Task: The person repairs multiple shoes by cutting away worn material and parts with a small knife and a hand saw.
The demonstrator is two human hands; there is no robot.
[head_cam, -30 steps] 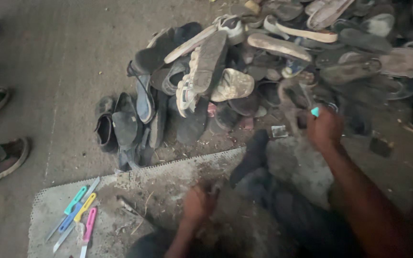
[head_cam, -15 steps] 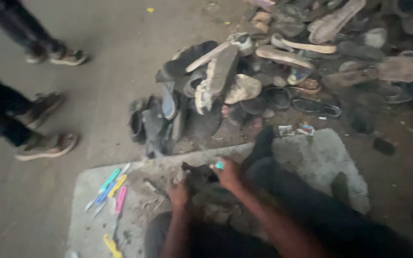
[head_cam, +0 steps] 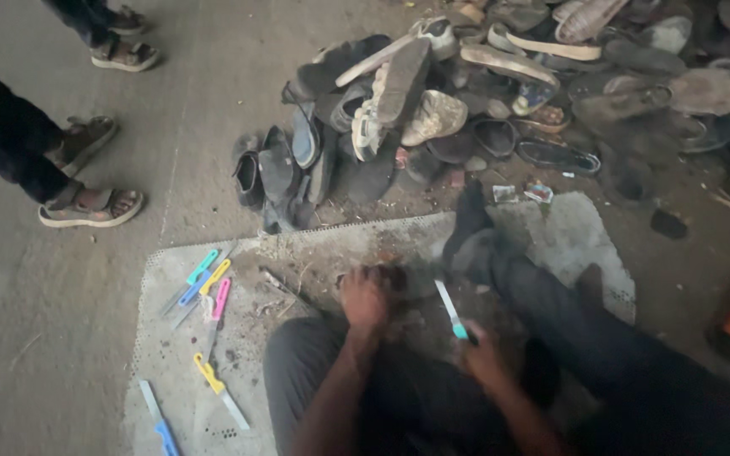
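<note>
left hand (head_cam: 367,297) fisted, knuckles up, pressed down — right hand (head_cam: 482,355) lower, fingers curled in closed grip.

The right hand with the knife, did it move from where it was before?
Yes. The right hand came back from the shoe pile toward the person's lap, over the mat, holding the knife.

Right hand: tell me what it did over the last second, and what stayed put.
The right hand came back from the shoe pile to the lap, gripping the teal-handled knife, blade pointing away. The left hand kept pressing a dark item on the mat. The coloured knives lay unmoved.
</note>
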